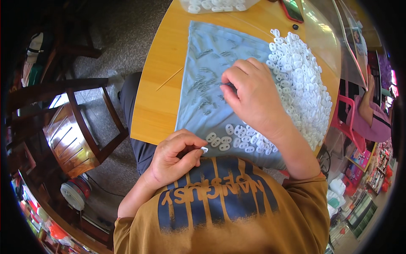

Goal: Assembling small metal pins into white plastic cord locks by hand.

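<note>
Close to my chest, my left hand pinches a small white plastic piece between thumb and fingertips. My right hand is over the grey-blue cloth, its thumb and index finger drawn together in a pinch. What lies between those fingertips is too small to make out. Beside them, thin grey metal pieces that look like small springs are scattered on the cloth. A large heap of white oval two-hole plastic pieces covers the cloth's right side. A looser group of the same pieces lies nearer me.
The cloth lies on a yellow wooden table. A thin wooden stick rests left of it. A clear container of white pieces and a phone are at the far side. A wooden chair stands left; another person sits at right.
</note>
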### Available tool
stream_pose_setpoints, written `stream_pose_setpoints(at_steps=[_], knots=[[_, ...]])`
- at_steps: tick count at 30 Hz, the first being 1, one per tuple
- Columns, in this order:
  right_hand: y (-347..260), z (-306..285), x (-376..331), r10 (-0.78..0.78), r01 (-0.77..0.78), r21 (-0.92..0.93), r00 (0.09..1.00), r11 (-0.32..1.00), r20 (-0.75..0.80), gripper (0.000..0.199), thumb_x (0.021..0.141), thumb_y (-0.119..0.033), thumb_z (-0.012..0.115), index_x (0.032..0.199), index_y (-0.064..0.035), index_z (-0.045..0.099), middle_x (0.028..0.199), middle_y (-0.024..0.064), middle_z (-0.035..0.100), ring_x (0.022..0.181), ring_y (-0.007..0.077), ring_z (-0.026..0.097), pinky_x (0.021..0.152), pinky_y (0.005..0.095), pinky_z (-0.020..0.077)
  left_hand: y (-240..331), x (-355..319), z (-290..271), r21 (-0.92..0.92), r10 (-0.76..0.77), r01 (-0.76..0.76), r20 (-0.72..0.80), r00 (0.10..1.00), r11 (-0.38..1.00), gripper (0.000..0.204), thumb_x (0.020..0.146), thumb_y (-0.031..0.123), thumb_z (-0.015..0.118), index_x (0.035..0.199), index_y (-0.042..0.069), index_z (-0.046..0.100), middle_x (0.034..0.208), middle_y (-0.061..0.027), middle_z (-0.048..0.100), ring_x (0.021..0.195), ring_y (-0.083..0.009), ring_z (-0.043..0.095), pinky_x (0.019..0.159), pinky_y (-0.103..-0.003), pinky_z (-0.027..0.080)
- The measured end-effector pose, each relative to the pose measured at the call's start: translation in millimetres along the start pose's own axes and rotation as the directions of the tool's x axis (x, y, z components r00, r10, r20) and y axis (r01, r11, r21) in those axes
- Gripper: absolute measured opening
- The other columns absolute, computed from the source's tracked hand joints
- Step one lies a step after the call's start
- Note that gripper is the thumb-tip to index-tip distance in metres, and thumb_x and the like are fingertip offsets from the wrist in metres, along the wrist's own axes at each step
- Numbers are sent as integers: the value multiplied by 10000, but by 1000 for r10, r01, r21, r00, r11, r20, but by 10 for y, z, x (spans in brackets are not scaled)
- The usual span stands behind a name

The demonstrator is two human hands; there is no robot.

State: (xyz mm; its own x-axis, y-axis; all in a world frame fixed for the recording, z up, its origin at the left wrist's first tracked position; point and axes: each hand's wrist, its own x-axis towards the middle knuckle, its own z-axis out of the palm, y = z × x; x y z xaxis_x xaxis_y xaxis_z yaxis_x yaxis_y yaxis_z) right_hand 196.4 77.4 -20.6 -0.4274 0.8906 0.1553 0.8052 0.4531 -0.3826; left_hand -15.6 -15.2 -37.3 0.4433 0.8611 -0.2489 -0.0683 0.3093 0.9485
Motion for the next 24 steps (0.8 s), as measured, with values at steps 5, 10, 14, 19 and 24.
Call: stream_pose_setpoints(at_steps=[5, 10, 14, 19, 24], knots=[[7, -18, 59, -6, 4, 46, 999, 999, 49, 108, 669, -52, 658, 678, -69, 551, 712, 55, 536, 762, 249, 529, 726, 367, 421, 11, -7, -30, 12, -14, 13, 52, 999, 1000, 199, 809, -130, 526, 970, -28, 584, 924, -94, 534, 650, -115, 591, 576, -205, 467], [-13, -6, 57, -20, 20, 98, 1000, 995, -2, 113, 637, -22, 640, 644, -60, 534, 685, 60, 536, 721, 260, 530, 705, 368, 421, -11, -2, -10, 23, -2, 2, 28, 1000, 1000, 189, 810, -108, 545, 968, -19, 599, 877, -78, 555, 632, -101, 597, 563, -207, 469], [-3, -21, 23, 18, -11, 106, 998, 994, -57, 100, 646, -24, 637, 660, -53, 542, 698, 68, 545, 726, 271, 534, 686, 379, 421, 8, -7, -15, 29, -14, 12, 52, 999, 999, 212, 808, -139, 520, 977, -30, 586, 911, -85, 533, 653, -109, 588, 581, -207, 467], [-6, -23, -1, 39, -38, 52, 999, 998, -23, 88, 662, -41, 644, 677, -51, 558, 705, 74, 550, 751, 274, 541, 692, 385, 427, 7, -10, 1, 23, -5, 4, 45, 999, 1000, 216, 809, -139, 520, 983, -29, 584, 910, -82, 529, 650, -109, 584, 587, -209, 469], [-11, -35, 23, 29, -31, 46, 999, 998, 44, 92, 683, -68, 653, 676, -52, 563, 711, 73, 555, 759, 275, 542, 722, 380, 423, 0, -9, -8, 20, 1, -2, 46, 999, 1000, 213, 811, -138, 521, 983, -29, 582, 914, -81, 529, 653, -110, 584, 590, -211, 470]])
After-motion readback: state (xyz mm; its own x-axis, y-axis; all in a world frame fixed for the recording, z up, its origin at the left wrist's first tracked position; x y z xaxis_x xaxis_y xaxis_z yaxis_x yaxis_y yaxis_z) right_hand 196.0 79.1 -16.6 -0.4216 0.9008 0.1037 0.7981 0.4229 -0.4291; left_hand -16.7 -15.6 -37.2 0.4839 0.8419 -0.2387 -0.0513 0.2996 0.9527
